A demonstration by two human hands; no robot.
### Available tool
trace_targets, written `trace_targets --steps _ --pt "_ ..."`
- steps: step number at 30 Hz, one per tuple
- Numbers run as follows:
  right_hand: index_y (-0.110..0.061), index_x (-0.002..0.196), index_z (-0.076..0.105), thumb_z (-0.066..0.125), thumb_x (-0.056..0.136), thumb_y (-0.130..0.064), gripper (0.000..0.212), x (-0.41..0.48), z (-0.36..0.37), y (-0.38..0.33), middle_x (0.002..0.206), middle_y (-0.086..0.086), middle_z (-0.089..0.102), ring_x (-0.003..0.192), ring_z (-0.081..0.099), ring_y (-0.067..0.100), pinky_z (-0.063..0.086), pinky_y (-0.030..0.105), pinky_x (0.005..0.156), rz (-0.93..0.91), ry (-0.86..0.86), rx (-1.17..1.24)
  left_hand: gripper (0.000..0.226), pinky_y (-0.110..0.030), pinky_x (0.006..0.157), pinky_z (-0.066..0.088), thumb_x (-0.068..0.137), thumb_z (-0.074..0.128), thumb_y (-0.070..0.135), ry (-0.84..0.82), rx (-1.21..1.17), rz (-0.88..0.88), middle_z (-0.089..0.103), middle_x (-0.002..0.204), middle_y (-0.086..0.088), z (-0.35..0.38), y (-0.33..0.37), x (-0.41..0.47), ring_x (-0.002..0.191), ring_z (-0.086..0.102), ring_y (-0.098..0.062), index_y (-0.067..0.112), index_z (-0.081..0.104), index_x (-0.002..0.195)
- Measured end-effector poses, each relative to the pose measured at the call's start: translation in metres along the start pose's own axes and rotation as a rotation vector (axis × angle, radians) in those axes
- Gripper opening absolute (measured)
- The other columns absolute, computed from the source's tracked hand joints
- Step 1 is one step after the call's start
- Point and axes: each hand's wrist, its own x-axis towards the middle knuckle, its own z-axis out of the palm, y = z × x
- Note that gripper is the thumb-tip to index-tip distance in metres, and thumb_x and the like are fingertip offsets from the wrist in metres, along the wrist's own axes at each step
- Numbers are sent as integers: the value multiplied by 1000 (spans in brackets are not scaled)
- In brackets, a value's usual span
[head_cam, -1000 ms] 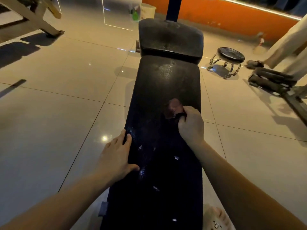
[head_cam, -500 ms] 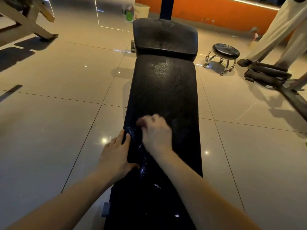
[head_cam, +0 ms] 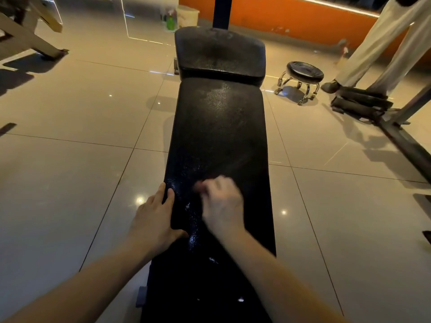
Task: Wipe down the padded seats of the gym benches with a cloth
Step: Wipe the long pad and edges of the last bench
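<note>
Head view: left hand point(head_cam: 152, 220) spread on bench pad point(head_cam: 219, 136), right hand point(head_cam: 222, 203) grip curled round cloth point(head_cam: 198, 185); stool point(head_cam: 304, 72) beyond.

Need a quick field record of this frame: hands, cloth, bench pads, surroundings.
left hand: flat on the long pad's left edge, fingers straight
right hand: motion-blurred, fingers curled round the cloth, on the pad beside the left hand
cloth: reddish, mostly hidden by the right hand
long pad: black, bright specks near the hands
short pad: at the far end, no hand on it
surroundings: round stool, green spray bottle, another person's legs, tiled floor
</note>
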Motion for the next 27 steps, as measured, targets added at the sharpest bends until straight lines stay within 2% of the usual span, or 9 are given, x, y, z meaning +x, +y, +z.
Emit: trace_targets --steps 2,3,5,8,10,16,22,24,27 --pt "-14 103 65 65 84 -17 19 -14 -2 -1 97 7 58 90 54 28 47 39 75 -270 -99 -41 124 -41 122 26 75 73 68 1 -8 -3 -7 170 -9 -2 2 -1 152 18 -29 14 2 162" --pt "-14 101 65 70 81 -16 20 -5 -8 14 95 7 58 87 55 29 47 40 72 -318 -86 -74 125 -41 121 26 75 73 69 4 -6 -2 -8 170 -8 -2 2 -2 153 18 -29 15 2 162" --pt "-15 99 66 77 79 -16 22 27 -20 49 93 7 59 84 56 29 48 41 71 -210 -3 -141 126 -41 121 25 75 72 72 9 2 1 -10 170 -7 -2 1 -4 153 16 -28 16 1 162" --pt "-16 109 63 68 91 -22 20 63 -41 90 104 7 60 96 57 27 50 42 82 117 29 -165 126 -42 121 25 75 69 74 -2 -7 2 -12 169 -5 -1 -2 -6 153 15 -28 17 -2 162" --pt "-15 110 61 66 92 -23 21 57 -37 84 107 6 59 98 57 25 51 39 83 210 73 -98 127 -42 121 25 74 69 75 -8 -4 4 -12 169 -6 -1 -3 -6 154 14 -28 17 -2 162" --pt "-18 105 62 73 89 -25 20 -45 -23 30 101 -2 56 91 54 15 53 29 79 194 -28 -15 130 -43 120 28 70 76 72 -4 41 -25 -1 169 -13 -11 9 -6 151 21 -32 12 5 161" --pt "-21 107 55 71 88 -25 24 -118 -46 16 104 -6 51 93 52 13 55 29 80 156 -211 -20 128 -46 116 35 66 82 66 14 25 -44 11 166 -14 -19 16 -15 146 30 -34 9 14 159" --pt "-19 106 56 70 88 -19 23 -116 -49 18 103 -4 53 92 53 15 55 33 80 166 -192 -17 129 -47 116 36 67 83 65 14 21 -48 10 166 -14 -17 18 -17 146 30 -34 9 13 159" --pt "-18 110 56 68 90 -15 23 -62 -46 36 108 -1 56 97 55 18 54 35 84 164 -117 -32 128 -46 116 35 69 81 65 7 19 -51 6 168 -13 -14 17 -14 147 29 -34 10 10 160"
